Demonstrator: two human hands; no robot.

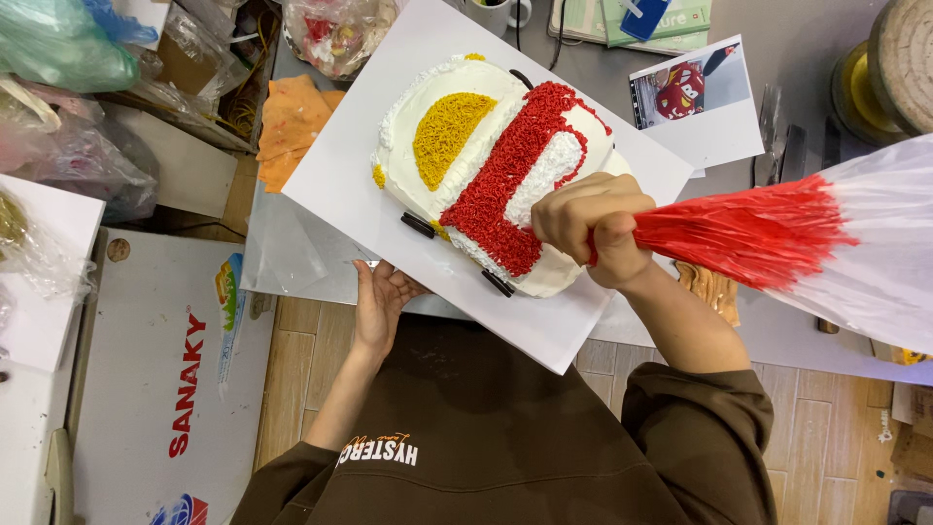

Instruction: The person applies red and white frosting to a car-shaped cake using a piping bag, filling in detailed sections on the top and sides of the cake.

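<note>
A white iced cake (486,160) lies on a white square board (350,185), with a yellow half-round patch and a thick red piped band on top. My right hand (590,228) is closed around a clear piping bag (768,233) filled with red cream, its tip over the near right part of the cake. The bag's loose plastic end fans out to the right. My left hand (379,301) is under the board's near edge, palm up, touching it. Small black sticks lie along the cake's near side.
The board rests on a grey worktop (777,335). A printed picture of a red round character (695,97) lies beyond the cake. Orange crumpled sheets (292,126) and plastic bags (58,49) are at the left. A white chest lid (165,389) stands at my left.
</note>
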